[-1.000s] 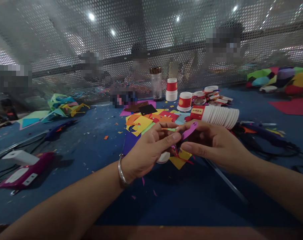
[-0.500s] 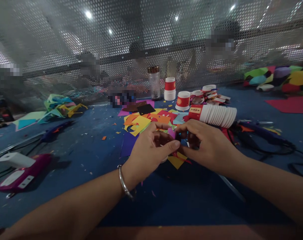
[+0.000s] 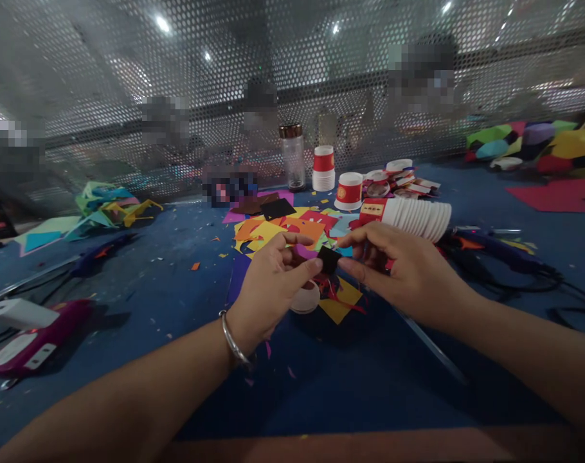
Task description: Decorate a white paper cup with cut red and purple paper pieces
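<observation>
Both my hands meet above the blue table, just in front of a heap of coloured paper scraps (image 3: 278, 230). My left hand (image 3: 270, 289), with a silver bangle on the wrist, pinches a small purple paper piece (image 3: 303, 251) between thumb and fingers. My right hand (image 3: 408, 273) is closed too, and a small black paper square (image 3: 328, 258) sits between its fingertips and the left thumb. Under the hands lie a white paper cup (image 3: 306, 298) on its side and a yellow scrap (image 3: 339, 303) with red strips.
A lying stack of white cups (image 3: 415, 218), upright red-and-white cups (image 3: 349, 191) and a clear jar (image 3: 293, 157) stand behind. A glue gun with black cables (image 3: 504, 257) lies right, a purple-white device (image 3: 27, 334) left. Perforated screen (image 3: 177, 96) at the back; people beyond it.
The purple paper piece went from my right fingertips into my left hand. A black paper square now shows between the two hands, which have drawn slightly apart.
</observation>
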`<state>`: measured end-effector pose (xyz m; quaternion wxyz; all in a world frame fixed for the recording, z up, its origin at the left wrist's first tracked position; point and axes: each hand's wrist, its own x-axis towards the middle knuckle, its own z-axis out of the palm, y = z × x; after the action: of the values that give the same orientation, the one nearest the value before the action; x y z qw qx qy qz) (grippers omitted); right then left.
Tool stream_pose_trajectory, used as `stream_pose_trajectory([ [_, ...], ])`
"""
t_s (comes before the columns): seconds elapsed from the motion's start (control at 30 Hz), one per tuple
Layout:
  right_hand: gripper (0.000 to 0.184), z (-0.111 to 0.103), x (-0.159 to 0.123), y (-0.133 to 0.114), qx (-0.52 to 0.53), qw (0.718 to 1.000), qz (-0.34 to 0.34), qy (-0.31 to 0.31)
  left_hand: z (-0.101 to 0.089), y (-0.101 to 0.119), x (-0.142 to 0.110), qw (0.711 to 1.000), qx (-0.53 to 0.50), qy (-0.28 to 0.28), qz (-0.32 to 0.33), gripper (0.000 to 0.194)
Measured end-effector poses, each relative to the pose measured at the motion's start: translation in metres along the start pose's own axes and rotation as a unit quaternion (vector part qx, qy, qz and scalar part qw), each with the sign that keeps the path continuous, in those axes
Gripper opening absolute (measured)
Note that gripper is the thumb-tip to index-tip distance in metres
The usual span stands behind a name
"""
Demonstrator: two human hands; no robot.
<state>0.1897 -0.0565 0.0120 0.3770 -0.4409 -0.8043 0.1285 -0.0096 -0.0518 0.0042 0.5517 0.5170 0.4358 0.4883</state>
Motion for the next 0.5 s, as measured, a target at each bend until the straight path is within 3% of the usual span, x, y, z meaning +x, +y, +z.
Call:
stream_pose_trajectory([
  [0.27, 0.024, -0.027, -0.001, 0.017, -0.034, 0.998, 0.044, -0.005, -0.009, 0.0, 0.005, 0.999, -0.009, 0.044, 0.01, 0.029],
  [0.4, 0.032, -0.064, -0.009, 0.037, -0.114, 0.983, 0.14, 0.031, -0.013, -0.001, 0.006, 0.998, -0.022, 0.052, 0.008, 0.032],
  [0.5, 0.037, -0.098, -0.021, 0.067, -0.194, 0.95, 0.226, 0.09, -0.015, 0.0, 0.007, 0.998, -0.036, 0.057, 0.005, 0.031],
])
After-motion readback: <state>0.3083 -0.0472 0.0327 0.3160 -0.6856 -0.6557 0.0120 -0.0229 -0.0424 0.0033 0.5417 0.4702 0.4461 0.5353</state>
